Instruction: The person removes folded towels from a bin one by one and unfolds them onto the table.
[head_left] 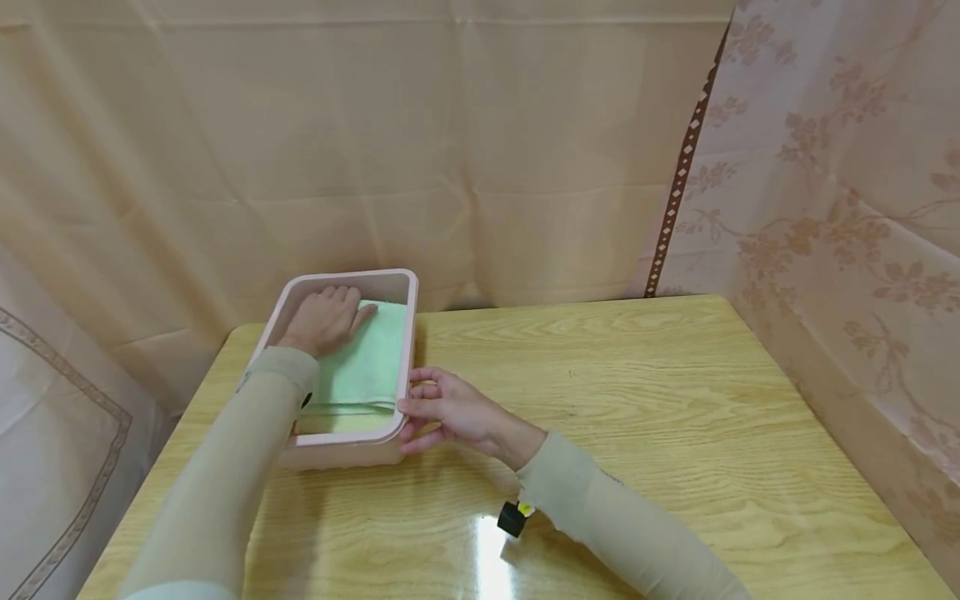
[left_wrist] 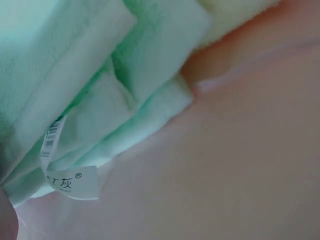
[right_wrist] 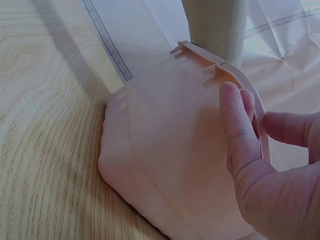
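Observation:
A pink plastic bin (head_left: pixel 348 454) stands at the left of the table. Folded inside lies a light green towel (head_left: pixel 367 358), with a pale yellow cloth (head_left: pixel 341 423) showing beneath its near edge. My left hand (head_left: pixel 322 321) reaches into the bin and rests on the towel's far left part, thumb stretched out across it; its fingertips are hidden. In the left wrist view, a white tag (left_wrist: pixel 75 182) sticks out from the towel's folded layers. My right hand (head_left: pixel 461 417) grips the bin's right rim, thumb on the inner side and fingers against the outer wall (right_wrist: pixel 165 135).
The wooden table (head_left: pixel 600 400) extends to the right of the bin. A beige curtain (head_left: pixel 375 150) hangs behind it, and a floral cloth (head_left: pixel 847 192) hangs at the right. A small black device (head_left: pixel 512 518) sits at my right wrist.

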